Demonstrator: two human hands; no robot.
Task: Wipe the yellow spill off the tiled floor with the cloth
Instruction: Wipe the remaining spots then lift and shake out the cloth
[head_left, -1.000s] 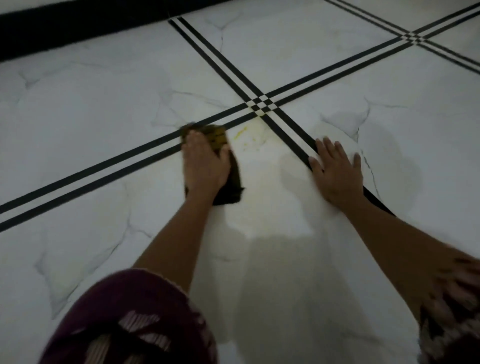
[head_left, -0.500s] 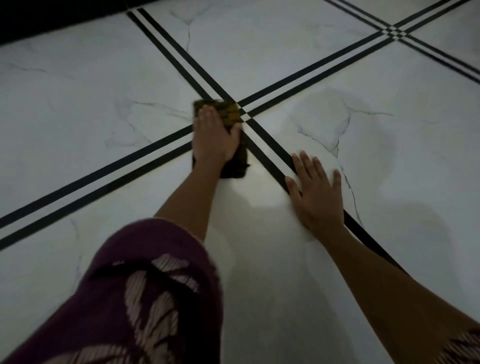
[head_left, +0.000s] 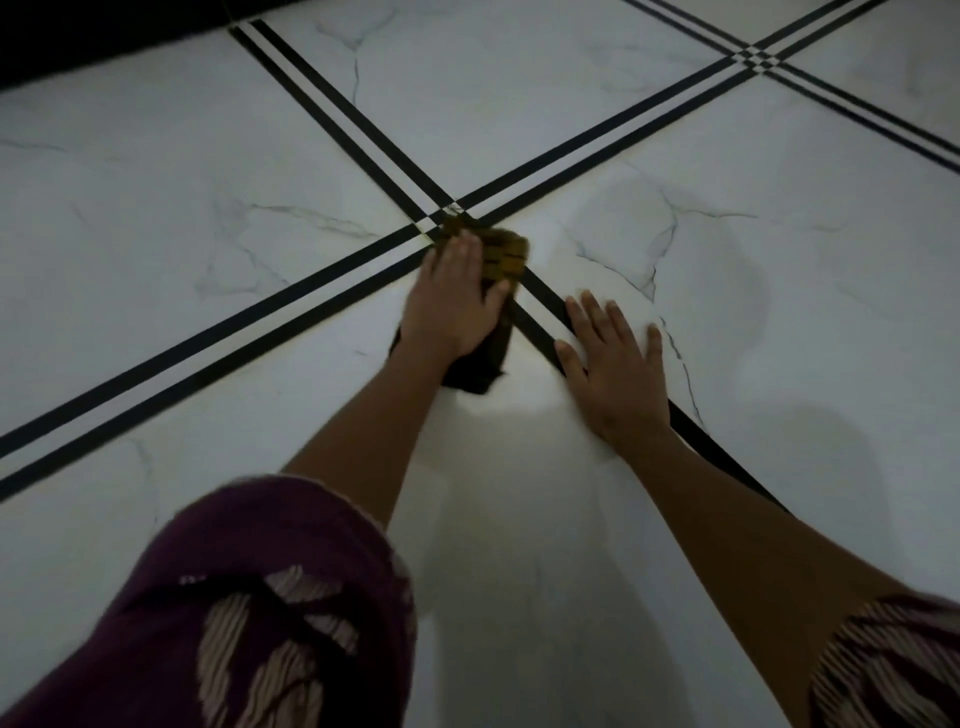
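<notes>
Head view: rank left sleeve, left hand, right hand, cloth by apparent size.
Largest: left sleeve, though it is nearest the camera.
Next: left hand and right hand, which look alike, so no ranking.
Smallest as seen: cloth, partly hidden under the left hand.

White veined floor (head_left: 156, 182), double black stripes (head_left: 291, 306) crossing it. A dark cloth (head_left: 506, 254) lies right at the crossing, left hand (head_left: 452, 306) pressing it flat, right hand (head_left: 613, 364) spread on the tile just beside.

I see white tiled floor (head_left: 156, 171) with grey marble veining, black double stripes (head_left: 332, 109) with checkered crossings, cloth (head_left: 506, 254) dark with a mustard-yellow end, sleeves (head_left: 260, 597) maroon with pale striped leaf print.
</notes>
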